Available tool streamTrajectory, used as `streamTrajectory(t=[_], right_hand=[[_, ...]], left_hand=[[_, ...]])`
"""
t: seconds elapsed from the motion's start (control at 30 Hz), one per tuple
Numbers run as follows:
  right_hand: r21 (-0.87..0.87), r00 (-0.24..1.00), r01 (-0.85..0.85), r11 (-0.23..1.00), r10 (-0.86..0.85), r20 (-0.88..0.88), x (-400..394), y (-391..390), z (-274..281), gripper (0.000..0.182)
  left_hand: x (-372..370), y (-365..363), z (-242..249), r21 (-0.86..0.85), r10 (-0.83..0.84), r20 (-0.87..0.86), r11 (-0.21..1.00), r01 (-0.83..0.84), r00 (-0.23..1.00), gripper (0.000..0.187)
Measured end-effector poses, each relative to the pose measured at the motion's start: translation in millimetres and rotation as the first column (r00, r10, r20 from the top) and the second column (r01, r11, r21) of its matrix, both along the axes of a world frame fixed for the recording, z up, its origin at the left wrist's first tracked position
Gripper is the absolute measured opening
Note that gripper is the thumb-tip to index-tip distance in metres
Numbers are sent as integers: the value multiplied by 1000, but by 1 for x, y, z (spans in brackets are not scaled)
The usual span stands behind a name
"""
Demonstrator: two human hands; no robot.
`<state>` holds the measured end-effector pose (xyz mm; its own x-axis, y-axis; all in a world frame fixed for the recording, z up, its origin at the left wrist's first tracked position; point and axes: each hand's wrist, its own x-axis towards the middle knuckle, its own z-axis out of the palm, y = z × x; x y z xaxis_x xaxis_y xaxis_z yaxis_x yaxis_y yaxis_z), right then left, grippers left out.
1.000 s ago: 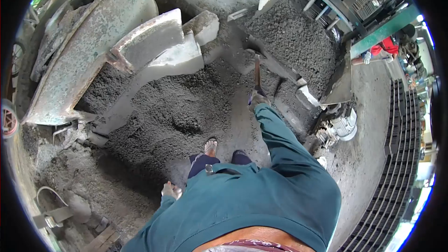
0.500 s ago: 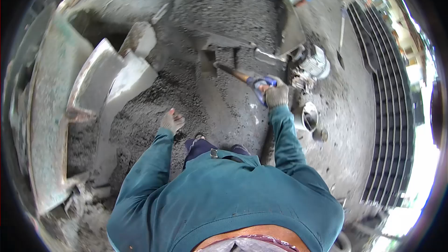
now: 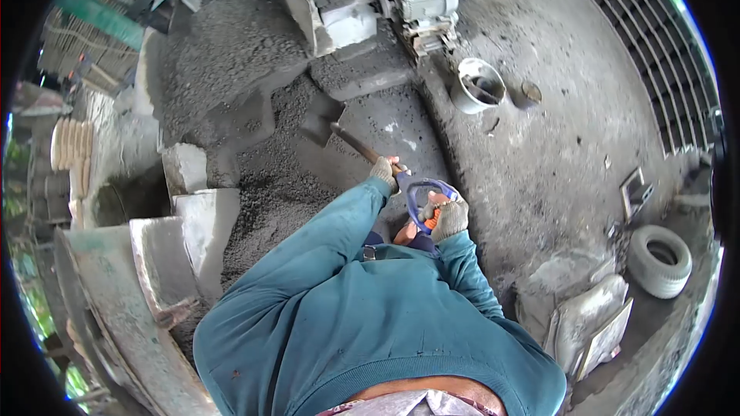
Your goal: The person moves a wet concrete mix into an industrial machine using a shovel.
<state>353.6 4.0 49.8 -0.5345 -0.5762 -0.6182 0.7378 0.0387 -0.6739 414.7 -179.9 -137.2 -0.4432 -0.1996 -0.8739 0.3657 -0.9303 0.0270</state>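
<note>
A shovel (image 3: pixel 356 143) slants across the middle of the view, its metal blade (image 3: pixel 317 120) against dark, loose grit (image 3: pixel 266 185). My left hand (image 3: pixel 384 172), in a knit glove that bares the fingertips, is closed round the shaft just ahead of the handle. Farther back, my gloved right hand (image 3: pixel 450 216) grips the orange bar of the shovel's blue D-shaped handle (image 3: pixel 412 199). Grit hides part of the blade's edge.
Ahead stand a motor (image 3: pixel 426 1) joined to a metal trough (image 3: pixel 347 19), and a white bucket (image 3: pixel 478 86). Metal and concrete slabs (image 3: pixel 163 266) are to the left. A tire (image 3: pixel 659 260) lies right, near stacked sacks (image 3: pixel 590 316). A metal grille (image 3: pixel 655 46) lines the far right.
My left hand, free and apart before, now holds the shovel's shaft. My right hand has come closer to my body with the handle. The view has turned to the right.
</note>
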Motion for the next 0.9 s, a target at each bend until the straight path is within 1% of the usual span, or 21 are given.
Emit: streamTrajectory(t=[0.03, 0.07, 0.13, 0.17, 0.27, 0.3, 0.37, 0.4, 0.43, 0.47, 0.53, 0.57, 0.6, 0.63, 0.67, 0.7, 0.73, 0.8, 0.83, 0.87, 0.9], right_hand=[[8, 999, 45, 999, -45, 30, 1, 2, -3, 37], [21, 992, 75, 997, -77, 98, -2, 1, -11, 33], [54, 961, 133, 990, -142, 235, -1, -3, -41, 25], [86, 953, 114, 990, -134, 272, -3, -6, -55, 15], [160, 934, 234, 959, -268, 237, 2, -42, -45, 13], [269, 926, 191, 944, -264, 269, 5, -56, -81, 15], [249, 896, 246, 937, -318, 311, 22, -78, -138, 15], [242, 882, 268, 933, -339, 329, 27, -91, -152, 15], [189, 828, 337, 922, -386, 407, 30, -118, -110, 15], [187, 885, 299, 936, -345, 313, 42, -135, -132, 15], [168, 834, 360, 918, -398, 382, 52, -169, -132, 16], [183, 820, 370, 911, -413, 397, 56, -187, -130, 17], [196, 805, 382, 903, -429, 410, 57, -205, -124, 17], [121, 827, 398, 910, -412, 383, 62, -218, -131, 17], [125, 846, 384, 915, -403, 350, 65, -225, -139, 14], [97, 899, 342, 935, -356, 257, 62, -226, -130, 18], [72, 939, 296, 953, -304, 163, 57, -224, -120, 27], [124, 973, 232, 965, -231, -23, 49, -200, -123, 47], [204, 962, 197, 959, -150, -228, 46, -185, -119, 49], [118, 958, 286, 951, -279, -70, 50, -172, -133, 49], [127, 956, 291, 948, -294, 10, 49, -162, -126, 48]], left_hand=[[-7, -3, -10, -14, -50, 36, 999, 51, 998, 14], [-16, -8, -19, -25, -98, 60, 995, 100, 993, 15], [-25, -15, -18, -40, -194, 113, 979, 199, 974, 17], [-30, -19, -16, -71, -209, 138, 973, 220, 968, 17], [-39, -52, -47, -21, -303, 206, 949, 314, 930, 15], [-38, -64, -67, -48, -284, 258, 951, 306, 923, 13], [-28, -95, -103, -68, -422, 270, 888, 454, 865, 13], [-25, -112, -122, -76, -482, 273, 852, 518, 832, 12], [-22, -132, -123, 7, -540, 302, 826, 564, 786, 12], [-14, -149, -124, 20, -553, 294, 819, 573, 780, 13], [0, -181, -127, -62, -546, 327, 802, 594, 772, 14], [5, -197, -126, -69, -558, 351, 786, 615, 752, 16], [7, -215, -124, -32, -548, 353, 803, 595, 758, 16], [6, -228, -118, -1, -537, 370, 816, 578, 759, 15], [5, -236, -114, 27, -522, 386, 831, 556, 761, 15], [9, -240, -115, -54, -518, 356, 819, 571, 778, 14], [12, -232, -104, -36, -498, 301, 846, 532, 813, 13], [3, -204, -69, -4, -453, 189, 887, 462, 871, 12], [7, -193, -100, 17, -481, 174, 874, 486, 859, 11], [15, -181, -134, 39, -506, 161, 861, 507, 847, 11], [13, -170, -120, 93, -492, 216, 870, 483, 844, 10]])
